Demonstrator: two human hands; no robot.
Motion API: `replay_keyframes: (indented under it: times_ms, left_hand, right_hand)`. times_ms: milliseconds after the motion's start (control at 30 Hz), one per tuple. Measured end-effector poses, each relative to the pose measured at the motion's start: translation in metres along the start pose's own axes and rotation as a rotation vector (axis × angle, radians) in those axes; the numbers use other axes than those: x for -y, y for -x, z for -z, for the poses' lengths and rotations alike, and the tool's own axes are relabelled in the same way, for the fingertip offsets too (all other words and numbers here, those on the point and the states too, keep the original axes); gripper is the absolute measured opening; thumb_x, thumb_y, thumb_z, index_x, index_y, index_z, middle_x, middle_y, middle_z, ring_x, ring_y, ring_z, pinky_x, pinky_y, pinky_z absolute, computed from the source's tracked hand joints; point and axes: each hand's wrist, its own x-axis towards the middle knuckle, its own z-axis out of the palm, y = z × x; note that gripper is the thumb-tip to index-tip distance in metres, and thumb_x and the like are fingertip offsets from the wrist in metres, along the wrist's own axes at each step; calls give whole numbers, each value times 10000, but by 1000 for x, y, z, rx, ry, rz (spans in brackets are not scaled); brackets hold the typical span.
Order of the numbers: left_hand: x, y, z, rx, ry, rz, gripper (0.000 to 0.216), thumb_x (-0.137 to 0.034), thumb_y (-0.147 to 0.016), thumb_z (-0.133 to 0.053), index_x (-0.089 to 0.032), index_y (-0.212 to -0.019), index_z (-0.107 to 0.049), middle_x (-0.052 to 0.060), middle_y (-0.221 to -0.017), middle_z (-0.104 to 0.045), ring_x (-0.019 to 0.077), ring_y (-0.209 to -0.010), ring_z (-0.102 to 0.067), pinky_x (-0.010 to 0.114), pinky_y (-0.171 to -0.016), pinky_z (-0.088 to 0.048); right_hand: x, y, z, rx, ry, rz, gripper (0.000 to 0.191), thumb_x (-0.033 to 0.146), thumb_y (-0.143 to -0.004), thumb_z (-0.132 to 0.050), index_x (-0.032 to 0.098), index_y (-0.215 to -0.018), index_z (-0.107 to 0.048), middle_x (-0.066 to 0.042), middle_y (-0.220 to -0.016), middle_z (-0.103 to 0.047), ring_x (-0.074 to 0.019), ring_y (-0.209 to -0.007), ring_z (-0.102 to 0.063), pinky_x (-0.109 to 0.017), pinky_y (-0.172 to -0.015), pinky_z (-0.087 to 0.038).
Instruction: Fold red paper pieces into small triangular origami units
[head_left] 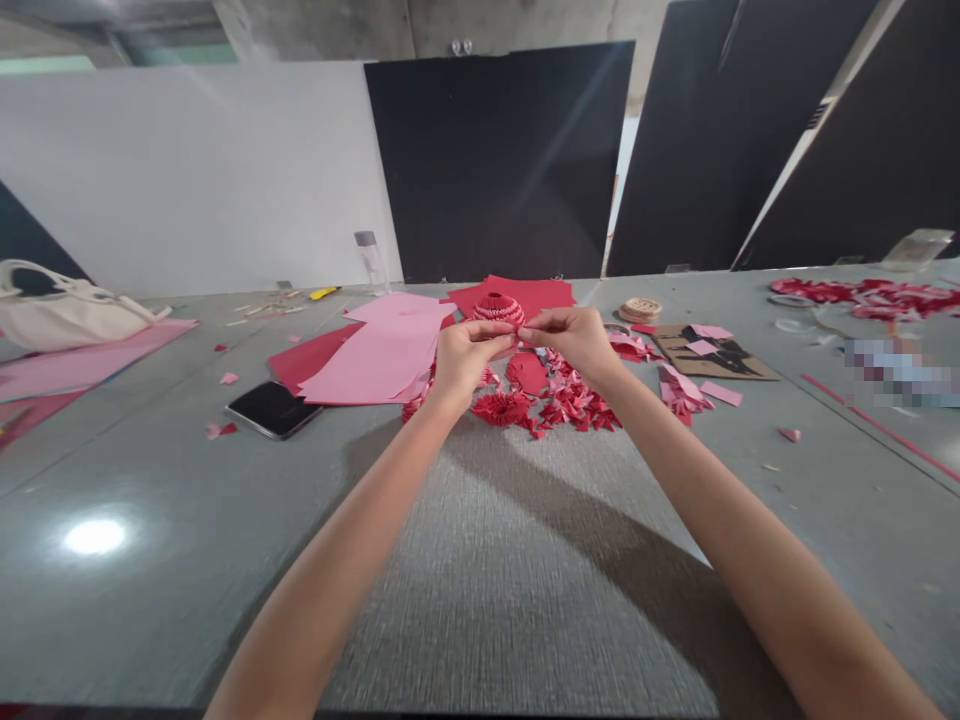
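My left hand and my right hand meet in front of me over the table, thumbs and fingertips pinched together. Between the fingertips is a small red piece of paper, mostly hidden. Just behind the hands stands a rounded red-and-pink ribbed form, apparently built of folded paper. Below them lie a heap of small folded red paper pieces, a flat red paper piece and a ribbed red paper cluster.
Pink paper sheets lie left of the hands, beside a black phone. A clear bottle and a yellow cutter are farther back. To the right are a cardboard piece, a wooden disc and pink folded pieces.
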Motion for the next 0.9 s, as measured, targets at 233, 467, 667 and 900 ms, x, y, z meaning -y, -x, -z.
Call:
replay_keyframes:
  times_ms: [233,467,667,900]
  left_hand:
    - [4,-2,1,-67,-86,-51,89,-149,-655,-763,-172,-736,-735,53,-790,-748,179,-809,-708,356,-864,-554]
    - [4,-3,0,-68,-74,-65,124,-173,-639,-794,-167,-751,-741,50,-804,-756,177,-807,-712,345,-858,-562]
    - [3,-3,-1,-92,-108,-64,122,-192,-626,-807,-179,-732,-747,47,-763,-755,188,-768,-718,350,-822,-578]
    - [1,-2,-3,-110,-77,-90,102,-166,-627,-781,-170,-700,-710,29,-707,-725,167,-715,-698,336,-777,-581]
  right_hand:
    - [0,4,-10,-67,-310,-160,286,385,-547,-886,199,-716,-750,-47,-759,-728,-185,-760,-691,-363,-809,-558]
    - [3,4,-12,-112,-322,-229,302,363,-558,-870,157,-726,-728,-39,-710,-690,-153,-706,-650,-302,-717,-531]
    - [12,6,-15,-137,-403,-261,189,242,-604,-831,151,-680,-683,-17,-670,-653,-118,-649,-622,-267,-690,-519]
    - [19,7,-21,-241,-494,-279,313,100,-647,-764,190,-826,-523,-7,-680,-665,-130,-654,-656,-276,-728,-546]
